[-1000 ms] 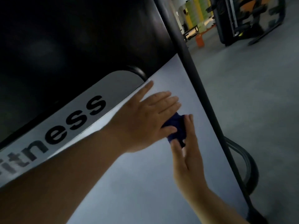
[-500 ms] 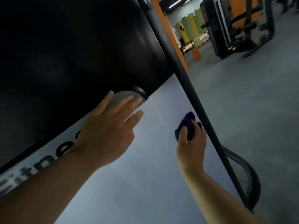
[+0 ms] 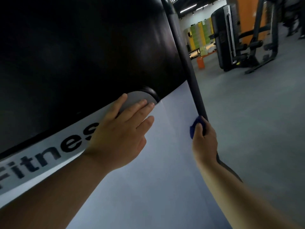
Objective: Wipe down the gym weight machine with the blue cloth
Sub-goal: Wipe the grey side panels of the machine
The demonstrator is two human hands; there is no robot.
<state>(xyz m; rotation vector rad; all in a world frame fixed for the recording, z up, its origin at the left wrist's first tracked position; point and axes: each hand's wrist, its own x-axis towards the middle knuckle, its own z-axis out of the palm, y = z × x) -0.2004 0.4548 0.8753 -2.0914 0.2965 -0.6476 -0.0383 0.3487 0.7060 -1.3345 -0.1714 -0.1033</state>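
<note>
- The gym weight machine (image 3: pixel 148 187) fills the view ahead of both hands, a pale side panel under a dark upper shroud (image 3: pixel 74 47). The blue cloth (image 3: pixel 193 129) covers only a small patch, so the likely fault is that most of the panel goes unwiped if the strokes hug the edge. The panel spreads left of and below the grip of the right hand (image 3: pixel 204 142)
- The black upright post (image 3: pixel 184 60) runs up and away from that grip along the panel's right edge. It looks round and smooth, so a cloth dragged along it may slide off the far side toward the floor (image 3: pixel 255 129) if the pressure slackens
- The left hand (image 3: pixel 118 138) lies flat and open well to the left of the grip and holds nothing. Its fingers stretch straight across the lettered band (image 3: pixel 41 161) onto the grey rounded plate (image 3: pixel 137 99). It seems to brace the body, so it may leave fresh marks on the surface or block a leftward wipe
- The right hand is curled round the blue cloth, thumb pressed on it, where post meets panel. Its knuckles sit just beside the post, so a quick stroke may knock them against it
- The blue cloth sits bunched small inside that grip, against the panel's edge, with only a lump showing left of and above the thumb. Wadded this tight, it offers little wiping face and may work loose
</note>
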